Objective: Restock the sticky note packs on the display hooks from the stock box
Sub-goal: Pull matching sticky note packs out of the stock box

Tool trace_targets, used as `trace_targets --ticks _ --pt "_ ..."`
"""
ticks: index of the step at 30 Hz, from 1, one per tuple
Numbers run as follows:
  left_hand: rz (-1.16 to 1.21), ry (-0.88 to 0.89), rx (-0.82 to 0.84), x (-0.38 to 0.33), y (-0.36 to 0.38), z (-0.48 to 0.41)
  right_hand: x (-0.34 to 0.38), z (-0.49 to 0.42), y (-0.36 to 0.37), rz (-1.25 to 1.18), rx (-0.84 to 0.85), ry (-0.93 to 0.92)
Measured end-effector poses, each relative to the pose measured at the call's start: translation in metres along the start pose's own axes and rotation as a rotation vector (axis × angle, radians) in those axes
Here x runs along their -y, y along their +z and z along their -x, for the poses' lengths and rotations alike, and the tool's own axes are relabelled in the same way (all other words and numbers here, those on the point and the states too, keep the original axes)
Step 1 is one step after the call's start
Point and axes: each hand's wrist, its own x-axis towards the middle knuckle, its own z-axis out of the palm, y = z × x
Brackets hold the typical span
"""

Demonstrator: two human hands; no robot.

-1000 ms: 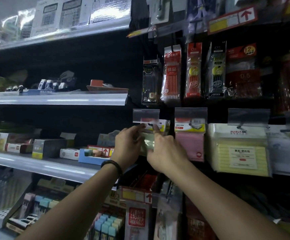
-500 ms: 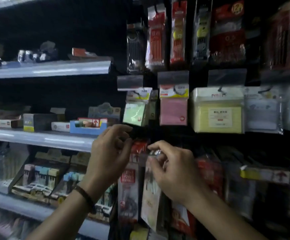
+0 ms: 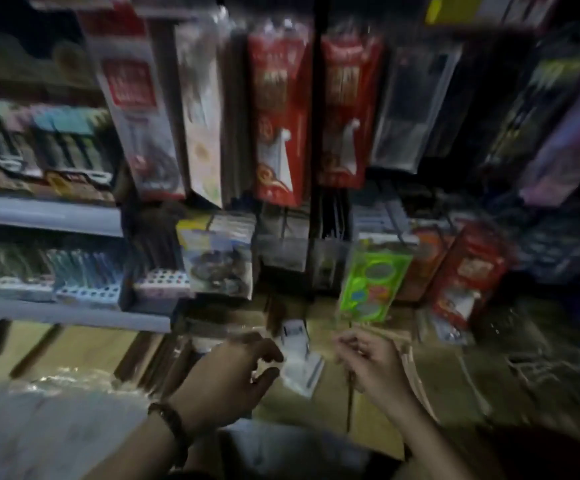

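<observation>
Evidently fetching more stock, both hands hang over the stock box (image 3: pixel 368 417): left hand (image 3: pixel 229 379) loosely curled, empty, near a white pack (image 3: pixel 302 367) inside; right hand (image 3: pixel 376 367) fingers curled, grip unclear.

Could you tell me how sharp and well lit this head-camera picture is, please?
Head view: motion blur smears the hanging red packs, no print readable; head view: dim light, lower right near black; head view: left hand and right hand are soft-edged, the grip of the right unclear; the green pack alone stands out.
</observation>
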Motion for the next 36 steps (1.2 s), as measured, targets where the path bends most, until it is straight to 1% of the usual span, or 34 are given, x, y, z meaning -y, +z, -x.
trace_targets --ticks 4,7,11,14,16,18,20,25,28,31,33,34,36 --pt "-0.006 -0.121 0.219 0.044 0.07 -0.01 -0.107 -0.003 0.01 0.09 -0.047 0.343" --pt "-0.024 -0.177 0.351 0.068 0.111 -0.028 -0.163 -0.014 0.025 0.104 -0.001 0.529" --pt "0.016 -0.271 0.406 0.09 0.151 -0.056 -0.207 -0.048 0.054 -0.002 -0.026 0.747" --pt "0.11 -0.396 0.417 0.102 0.182 -0.059 -0.24 -0.083 0.073 -0.029 -0.059 0.838" --pt "0.148 -0.465 0.501 0.106 0.197 -0.058 -0.244 -0.104 0.088 -0.07 -0.078 0.907" --pt "0.16 -0.47 0.615 0.105 0.201 -0.062 -0.251 -0.127 0.097 -0.102 -0.035 0.987" --pt "0.117 -0.428 0.678 0.1 0.197 -0.069 -0.261 -0.147 0.107 -0.104 0.026 1.018" --pt "0.039 -0.377 0.877 0.085 0.186 -0.079 -0.29 -0.174 0.133 -0.08 0.008 1.049" --pt "0.01 -0.361 0.858 0.074 0.182 -0.083 -0.291 -0.183 0.138 -0.11 0.008 1.058" --pt "0.06 -0.386 0.833 0.073 0.181 -0.085 -0.296 -0.192 0.14 -0.104 -0.003 1.083" --pt "0.08 -0.418 0.811 0.079 0.184 -0.084 -0.295 -0.199 0.144 -0.078 0.005 1.08" --pt "0.08 -0.422 0.808 0.082 0.186 -0.083 -0.294 -0.199 0.143 -0.06 -0.016 1.069" --pt "0.084 -0.43 0.823 0.088 0.188 -0.081 -0.298 -0.2 0.14 -0.004 0.015 1.08"
